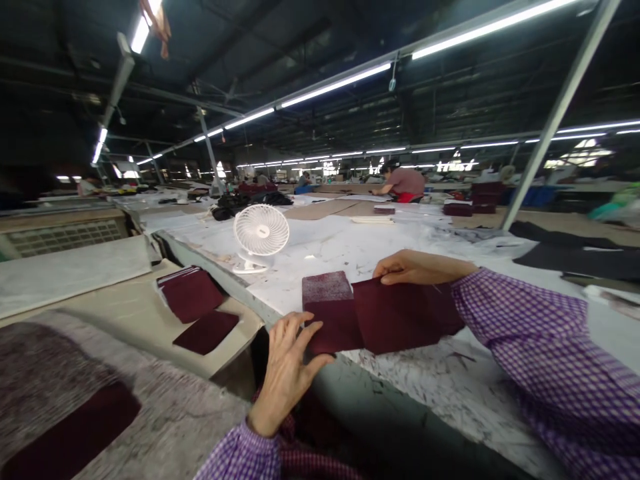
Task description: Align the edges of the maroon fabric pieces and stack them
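My right hand point(403, 268) pinches the top edge of a maroon fabric piece point(395, 317), which hangs partly raised above the table. More maroon fabric lies behind it, under my right forearm. Left of it, another maroon fabric panel point(333, 323) lies flat at the table's near edge, overlapped by the held piece. Beyond that panel is a speckled grey-maroon patch point(327, 287). My left hand point(295, 363) has its fingers apart at the flat panel's left edge, fingertips at or just over the cloth, with nothing gripped.
A white fan point(261, 231) stands on the white-covered table point(320, 247). To the left, a stack of maroon pieces point(191, 293) and a single piece point(207, 332) lie on a beige surface. Dark cloth point(575, 253) lies at right. A co-worker point(406, 181) bends over a table farther back.
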The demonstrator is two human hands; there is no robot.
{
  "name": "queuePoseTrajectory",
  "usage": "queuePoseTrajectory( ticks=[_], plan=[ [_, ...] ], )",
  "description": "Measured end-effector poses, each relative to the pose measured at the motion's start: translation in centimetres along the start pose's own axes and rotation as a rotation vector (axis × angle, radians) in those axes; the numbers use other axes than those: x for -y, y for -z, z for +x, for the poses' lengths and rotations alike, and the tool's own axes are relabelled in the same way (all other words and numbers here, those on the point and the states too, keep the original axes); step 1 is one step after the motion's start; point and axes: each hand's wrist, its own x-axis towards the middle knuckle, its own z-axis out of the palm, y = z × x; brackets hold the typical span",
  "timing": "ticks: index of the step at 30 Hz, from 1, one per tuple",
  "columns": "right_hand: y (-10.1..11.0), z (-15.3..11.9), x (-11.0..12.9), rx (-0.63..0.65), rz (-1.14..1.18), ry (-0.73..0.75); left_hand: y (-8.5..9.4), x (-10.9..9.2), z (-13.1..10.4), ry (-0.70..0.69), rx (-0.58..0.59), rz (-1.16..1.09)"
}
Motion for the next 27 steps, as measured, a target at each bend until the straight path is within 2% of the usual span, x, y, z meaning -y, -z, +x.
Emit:
queuePoseTrajectory(
  ticks=[3, 6, 9, 11, 13, 16, 19, 21, 24, 27],
  plan=[
    [1.7, -1.7, -3.3, -0.010, 0.045, -0.133, 0.3, 0.1, 0.6, -0.120, 0.043, -0.103],
    [2.4, -2.7, -6.8, -0.033, -0.043, -0.281, 0.4, -0.5, 1.4, -0.108, 0.065, -0.174],
    [2.5, -2.9, -7.9, -0.113, -0.202, -0.381, 0.3, -1.1, 2.2, -0.060, 0.110, -0.205],
    [2.2, -2.5, -6.7, -0.178, -0.271, -0.331, 0.1, -1.2, 2.7, 0.005, 0.114, -0.229],
    [1.2, -1.7, -4.3, -0.159, -0.234, -0.174, -0.1, -1.1, 3.1, 0.089, 0.096, -0.259],
    [-1.4, 0.1, -0.4, -0.045, -0.106, 0.045, -0.3, -0.7, 3.6, 0.214, 0.072, -0.280],
    [-4.5, 2.1, 1.9, -0.074, -0.159, 0.160, -0.1, -0.6, 4.2, 0.288, 0.080, -0.263],
    [-5.9, 3.0, 2.3, -0.120, -0.234, 0.197, 0.1, -1.0, 4.6, 0.291, 0.122, -0.230],
    [-6.8, 3.6, 2.2, -0.199, -0.284, 0.258, 0.1, -1.8, 5.6, 0.208, 0.233, -0.087],
    [-7.0, 3.5, 2.2, -0.471, -0.276, 0.317, -0.4, -2.2, 6.6, 0.176, 0.333, 0.103]
  ],
)
